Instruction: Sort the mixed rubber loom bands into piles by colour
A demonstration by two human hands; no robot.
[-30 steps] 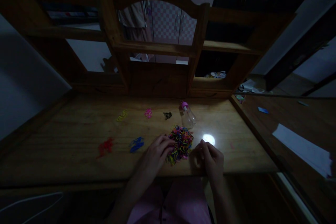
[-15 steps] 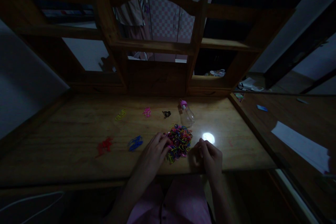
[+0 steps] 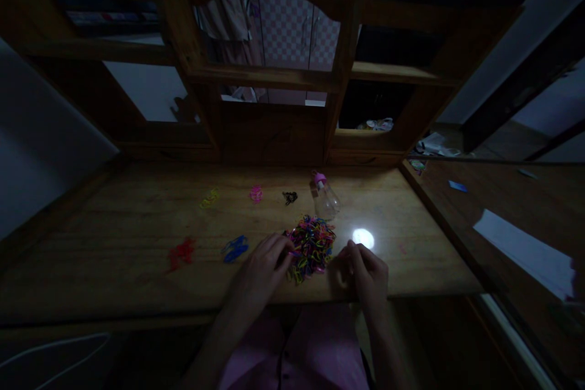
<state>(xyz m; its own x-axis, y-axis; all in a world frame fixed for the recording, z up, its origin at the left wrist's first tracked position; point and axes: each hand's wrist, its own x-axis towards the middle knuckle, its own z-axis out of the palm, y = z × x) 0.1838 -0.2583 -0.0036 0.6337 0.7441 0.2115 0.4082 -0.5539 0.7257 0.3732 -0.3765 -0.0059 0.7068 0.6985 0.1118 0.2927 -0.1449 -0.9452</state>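
Observation:
A heap of small mixed-colour elastic bands (image 3: 312,242) lies on the wooden desk (image 3: 137,268) near its front edge. My left hand (image 3: 258,269) rests at the heap's left side, fingers curled with the tips touching the bands. My right hand (image 3: 365,271) sits just right of the heap with its fingers curled in; what they hold, if anything, is too dark to see. Sorted small piles lie further out: red (image 3: 181,251), blue (image 3: 234,248), yellow (image 3: 209,198), pink (image 3: 256,193) and black (image 3: 289,197).
A clear plastic bottle with a pink cap (image 3: 325,195) lies behind the heap. A bright light spot (image 3: 363,237) shines on the desk. A wooden hutch with shelves (image 3: 269,79) rises at the back. A side surface with white paper (image 3: 521,253) is on the right.
My left hand has drawn back a little toward me along the heap's left edge. My right hand stays in place. The view has shifted slightly.

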